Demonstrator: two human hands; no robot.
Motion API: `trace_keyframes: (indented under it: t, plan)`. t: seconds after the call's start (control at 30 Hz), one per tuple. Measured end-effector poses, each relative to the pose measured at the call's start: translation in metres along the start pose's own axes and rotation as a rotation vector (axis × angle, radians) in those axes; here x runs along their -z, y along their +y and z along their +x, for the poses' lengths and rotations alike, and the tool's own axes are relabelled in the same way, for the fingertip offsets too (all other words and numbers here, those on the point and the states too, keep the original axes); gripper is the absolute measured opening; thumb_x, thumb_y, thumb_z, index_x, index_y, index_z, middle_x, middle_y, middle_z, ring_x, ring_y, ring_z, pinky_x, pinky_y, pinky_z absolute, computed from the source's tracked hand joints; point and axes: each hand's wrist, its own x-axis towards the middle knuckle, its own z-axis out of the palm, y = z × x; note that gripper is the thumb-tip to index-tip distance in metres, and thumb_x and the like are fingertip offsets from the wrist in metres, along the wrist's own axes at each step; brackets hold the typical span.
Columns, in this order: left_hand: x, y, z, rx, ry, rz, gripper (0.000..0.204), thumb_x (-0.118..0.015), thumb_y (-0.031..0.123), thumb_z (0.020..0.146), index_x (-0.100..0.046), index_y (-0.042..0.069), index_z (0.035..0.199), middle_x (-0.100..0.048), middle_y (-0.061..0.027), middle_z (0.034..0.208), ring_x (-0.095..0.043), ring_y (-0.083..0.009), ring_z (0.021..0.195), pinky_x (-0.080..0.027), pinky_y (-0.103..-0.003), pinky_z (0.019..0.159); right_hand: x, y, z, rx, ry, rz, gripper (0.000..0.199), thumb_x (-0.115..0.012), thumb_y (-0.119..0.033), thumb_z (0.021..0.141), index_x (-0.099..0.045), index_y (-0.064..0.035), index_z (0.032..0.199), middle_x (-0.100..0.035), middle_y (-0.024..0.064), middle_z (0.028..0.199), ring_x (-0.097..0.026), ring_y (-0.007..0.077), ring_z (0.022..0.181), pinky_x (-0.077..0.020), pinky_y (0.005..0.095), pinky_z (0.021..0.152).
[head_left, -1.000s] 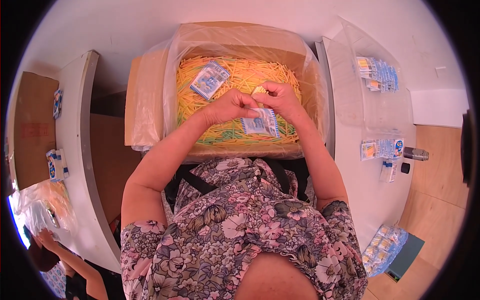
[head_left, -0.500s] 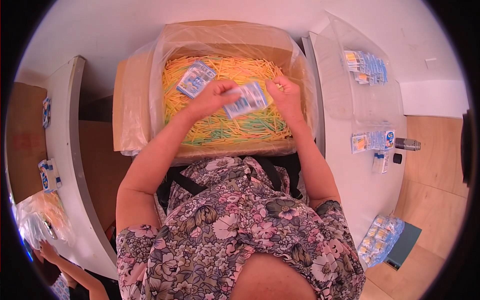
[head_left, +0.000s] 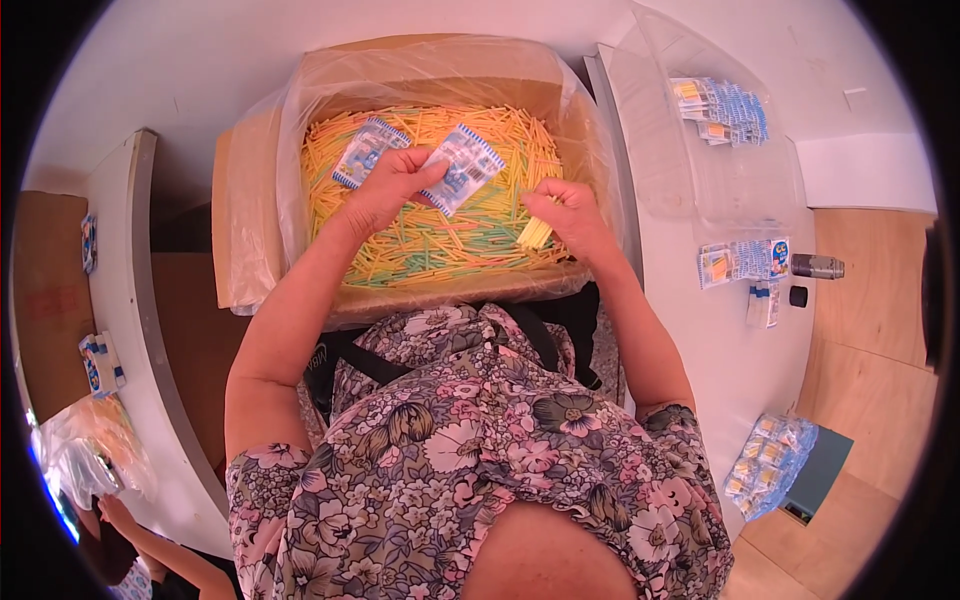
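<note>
A large cardboard box [head_left: 255, 215], lined with clear plastic, is full of thin sticks [head_left: 430, 245] in yellow, orange, pink and green. Above them my left hand [head_left: 390, 188] pinches a small blue-and-white plastic packet [head_left: 462, 170] by its left edge, tilted. Behind that hand, a second blue-and-white packet [head_left: 370, 150] lies on the sticks. My right hand [head_left: 570, 215], to the right of the held packet and apart from it, is closed around a small bundle of pale yellow sticks [head_left: 537, 233] that point down toward the pile.
On the right-hand table [head_left: 670, 300] stands a clear plastic bin [head_left: 735, 190] with stacked packets; more packets [head_left: 735, 262] and a dark metal cylinder [head_left: 818, 265] lie nearer. A blue bag of packets [head_left: 770, 465] is at lower right. At lower left another person's arm [head_left: 150, 540] reaches toward a plastic bag [head_left: 90, 440].
My hands have moved apart. The packet in my left hand has shifted left and upward and turned; my right hand has lowered, and its bundle of sticks now shows clearly.
</note>
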Motion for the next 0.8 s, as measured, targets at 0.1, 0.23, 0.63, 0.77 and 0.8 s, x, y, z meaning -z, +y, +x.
trace_keyframes:
  t: [0.1,0.23,0.63,0.77,0.8]
  plan:
    - [0.003,-0.008,0.000,-0.139,0.017,0.216,0.018,-0.059,0.014,0.091,-0.067,0.002,0.102,-0.068,-0.0002,0.089,-0.060,-0.0055,0.077,-0.048,-0.023,0.073,0.002,0.000,0.000,-0.186,-0.012,0.387,0.020,-0.064,-0.022,0.085,-0.060,-0.0065,0.072,-0.052,-0.0060,0.063,-0.045,0.0023,0.052,-0.0310,0.0203,0.043]
    - [-0.004,-0.005,-0.002,-0.233,0.066,0.187,0.010,-0.067,0.009,0.085,-0.070,0.001,0.090,-0.066,0.0016,0.080,-0.057,-0.0039,0.075,-0.046,-0.021,0.069,-0.001,-0.004,0.003,-0.155,-0.025,0.440,0.017,-0.065,-0.022,0.084,-0.061,-0.0092,0.074,-0.050,-0.0059,0.061,-0.039,0.0000,0.047,-0.0242,0.0179,0.040]
    - [-0.009,0.000,-0.006,-0.143,-0.012,0.212,0.018,-0.069,0.002,0.080,-0.070,-0.001,0.098,-0.069,-0.0027,0.087,-0.061,-0.0077,0.079,-0.050,-0.023,0.074,-0.002,-0.048,0.042,0.143,0.091,-0.036,0.021,-0.066,-0.022,0.085,-0.059,-0.0072,0.071,-0.051,-0.0050,0.061,-0.046,0.0019,0.053,-0.0332,0.0190,0.045]
    - [-0.010,0.004,-0.008,-0.131,-0.034,0.224,0.017,-0.069,0.002,0.080,-0.070,0.000,0.097,-0.069,-0.0027,0.087,-0.061,-0.0075,0.078,-0.050,-0.022,0.073,-0.013,-0.050,0.049,0.350,0.154,-0.249,0.023,-0.066,-0.021,0.085,-0.060,-0.0010,0.075,-0.051,-0.0038,0.063,-0.045,0.0052,0.060,-0.0364,0.0235,0.052]
    - [-0.009,0.004,-0.008,-0.131,-0.033,0.221,0.017,-0.069,0.002,0.080,-0.070,0.000,0.097,-0.069,-0.0027,0.087,-0.061,-0.0075,0.078,-0.050,-0.022,0.073,-0.016,-0.054,0.050,0.388,0.161,-0.270,0.023,-0.065,-0.021,0.085,-0.060,0.0005,0.077,-0.052,-0.0034,0.064,-0.045,0.0058,0.061,-0.0371,0.0244,0.054]
